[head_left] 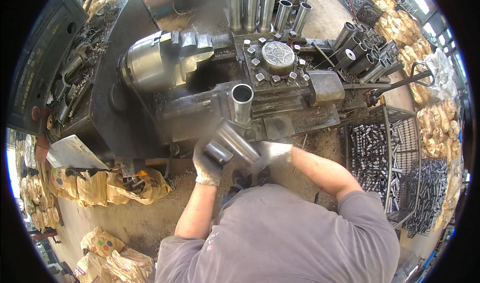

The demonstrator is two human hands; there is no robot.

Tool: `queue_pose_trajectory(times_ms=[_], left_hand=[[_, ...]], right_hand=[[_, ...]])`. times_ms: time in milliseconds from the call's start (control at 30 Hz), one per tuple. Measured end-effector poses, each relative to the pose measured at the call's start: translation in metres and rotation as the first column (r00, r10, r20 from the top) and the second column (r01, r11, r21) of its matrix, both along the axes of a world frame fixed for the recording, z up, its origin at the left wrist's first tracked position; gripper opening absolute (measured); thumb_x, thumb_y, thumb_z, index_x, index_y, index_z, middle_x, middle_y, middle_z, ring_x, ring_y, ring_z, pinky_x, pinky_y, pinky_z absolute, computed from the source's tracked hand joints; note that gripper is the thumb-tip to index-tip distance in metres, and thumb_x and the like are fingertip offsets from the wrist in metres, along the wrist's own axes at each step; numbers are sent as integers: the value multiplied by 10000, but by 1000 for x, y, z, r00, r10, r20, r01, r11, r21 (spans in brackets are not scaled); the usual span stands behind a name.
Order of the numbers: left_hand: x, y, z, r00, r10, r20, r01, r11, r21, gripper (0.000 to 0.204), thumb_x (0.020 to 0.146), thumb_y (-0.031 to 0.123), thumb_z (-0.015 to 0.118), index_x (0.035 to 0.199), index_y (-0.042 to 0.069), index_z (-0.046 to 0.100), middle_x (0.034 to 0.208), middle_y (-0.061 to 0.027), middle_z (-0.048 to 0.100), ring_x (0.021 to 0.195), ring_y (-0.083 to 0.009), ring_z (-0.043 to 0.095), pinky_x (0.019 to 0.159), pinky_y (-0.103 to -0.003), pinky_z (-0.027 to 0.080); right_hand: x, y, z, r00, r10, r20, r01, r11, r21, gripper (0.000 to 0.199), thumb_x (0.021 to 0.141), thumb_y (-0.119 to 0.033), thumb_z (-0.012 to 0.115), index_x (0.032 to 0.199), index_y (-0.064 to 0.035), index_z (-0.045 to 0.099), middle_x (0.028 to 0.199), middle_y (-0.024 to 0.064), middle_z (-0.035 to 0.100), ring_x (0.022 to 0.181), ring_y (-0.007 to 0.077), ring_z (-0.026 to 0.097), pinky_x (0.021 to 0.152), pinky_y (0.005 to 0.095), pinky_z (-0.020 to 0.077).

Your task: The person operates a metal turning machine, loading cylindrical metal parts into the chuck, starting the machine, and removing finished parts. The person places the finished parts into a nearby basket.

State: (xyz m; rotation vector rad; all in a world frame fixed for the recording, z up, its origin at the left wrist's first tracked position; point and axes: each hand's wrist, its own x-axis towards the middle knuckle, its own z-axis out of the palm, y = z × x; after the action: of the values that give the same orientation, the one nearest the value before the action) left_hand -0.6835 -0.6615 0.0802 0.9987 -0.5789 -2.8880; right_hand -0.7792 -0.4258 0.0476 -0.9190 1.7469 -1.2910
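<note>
A shiny metal tube (240,143) is held at a slant in front of my body. My right hand (275,153), in a whitish work glove, is closed round its lower right end. My left hand (206,164), gloved too, is wrapped round a short metal cylinder (219,153) beside the tube. The tube's upper end lies near my left fingertips; whether they touch it I cannot tell. Just beyond, another metal tube (242,105) stands upright on the lathe's carriage. To the left of it sits the lathe chuck (150,63) with its stepped jaws.
A square tool post (277,58) with several bolts sits right of the chuck. Several tubes (252,8) stand behind it, and more tubes (365,53) are at the right. A wire crate (387,173) of metal parts stands at lower right. Paper sacks (92,188) are at lower left.
</note>
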Motion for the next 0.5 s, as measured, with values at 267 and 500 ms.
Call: queue_pose_trajectory(times_ms=[267,500], left_hand=[[-5,-3,15,973,-227,-46,47,389,-920,666,969,64,788,1544,13,455,1097,-161,748,957,-232,753,835,-347,648],[-110,27,71,953,-291,-81,-177,-319,-931,713,746,278,1008,1345,63,686,1151,-152,796,988,-261,796,893,-367,642]], right_hand=[[-33,46,115,800,-442,-406,439,892,-105,432,820,-146,857,1223,-62,727,1069,132,788,1010,250,772,893,364,617],[-27,69,92,731,-404,-550,625,721,301,527,802,-257,870,1264,-56,718,1082,198,791,997,329,787,889,434,625]])
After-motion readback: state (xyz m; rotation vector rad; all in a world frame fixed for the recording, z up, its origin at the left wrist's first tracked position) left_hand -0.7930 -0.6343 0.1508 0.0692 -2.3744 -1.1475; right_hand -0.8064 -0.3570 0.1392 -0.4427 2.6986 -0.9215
